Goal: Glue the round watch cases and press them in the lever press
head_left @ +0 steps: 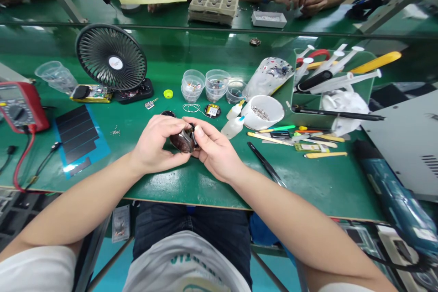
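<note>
Between my two hands is a small dark, glossy round case (182, 141), much like a watch case, held above the green bench. My left hand (153, 142) grips its left side, thumb below and fingers over the top. From the right, my right hand (215, 148) pinches its edge with thumb and fingers. Part of the case is hidden by my fingers. Just beyond my hands lies a round black module with a yellow battery (212, 110), beside a coil of thin white wire (191, 108). A pair of black tweezers (266, 163) rests to the right.
A black fan (111, 57) and a red multimeter (23, 106) stand left. Behind my hands are clear cups (216, 84) and a white tub of small parts (262, 113). At right are a tool holder (310, 116) and a teal power tool (393, 191). Co-workers sit opposite.
</note>
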A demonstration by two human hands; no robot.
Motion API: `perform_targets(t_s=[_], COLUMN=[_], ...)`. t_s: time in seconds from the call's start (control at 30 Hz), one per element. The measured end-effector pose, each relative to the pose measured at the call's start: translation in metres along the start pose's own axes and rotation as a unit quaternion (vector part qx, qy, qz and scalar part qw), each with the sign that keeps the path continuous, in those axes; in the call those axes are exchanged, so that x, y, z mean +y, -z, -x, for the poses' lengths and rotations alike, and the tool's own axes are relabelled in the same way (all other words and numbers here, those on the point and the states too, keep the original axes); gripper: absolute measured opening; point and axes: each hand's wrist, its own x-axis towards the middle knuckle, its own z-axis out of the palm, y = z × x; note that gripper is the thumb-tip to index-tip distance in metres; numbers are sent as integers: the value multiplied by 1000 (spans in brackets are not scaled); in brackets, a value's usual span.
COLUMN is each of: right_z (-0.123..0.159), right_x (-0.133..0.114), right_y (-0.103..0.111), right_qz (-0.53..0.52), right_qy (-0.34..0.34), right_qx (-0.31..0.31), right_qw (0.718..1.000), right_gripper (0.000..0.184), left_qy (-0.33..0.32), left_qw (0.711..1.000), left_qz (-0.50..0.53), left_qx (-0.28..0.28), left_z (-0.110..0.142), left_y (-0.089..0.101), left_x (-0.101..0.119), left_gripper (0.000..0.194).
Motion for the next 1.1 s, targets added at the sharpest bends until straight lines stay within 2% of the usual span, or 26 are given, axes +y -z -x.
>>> perform_targets(t_s=[0.17, 0.37, 0.47, 0.57, 0.63, 0.77, 0.87, 0.97, 1.1], right_z=[-1, -2, -1, 0, 0, 0, 0, 1, 1], right_x=[1, 4, 3, -1, -3, -5, -7, -8, -9], right_y=[1, 3, 3, 3, 3, 3, 3, 2, 2], right_qz=[-1, 16, 16, -4, -19, -56, -80, -75, -75], right_qy=[-2, -14, -9, -9, -20, -34, -30, -20, -13], right_qx=[-3, -34, -30, -27, -31, -43, -49, -50, -64], right_qw=[1000, 999, 999, 1000, 999, 997, 995, 996, 995], right_gripper=[45, 47, 44, 42, 42, 37, 35, 39, 35], left_qy=[-4, -8, 1, 35, 82, 178, 201, 210, 215], left_qw=[1000, 999, 1000, 998, 992, 964, 947, 942, 937], left_qz=[-13, -20, 5, 50, 96, 197, 250, 260, 269], left_qx=[-15, -30, -25, -7, 6, 16, 7, 7, 55], left_z=[0, 1, 1, 4, 7, 9, 6, 2, -1], left_y=[1, 3, 3, 2, 1, 1, 3, 6, 8], left_x=[0, -1, 0, 0, 0, 1, 2, 1, -5], left_gripper=[66, 65, 67, 72, 72, 66, 63, 63, 59])
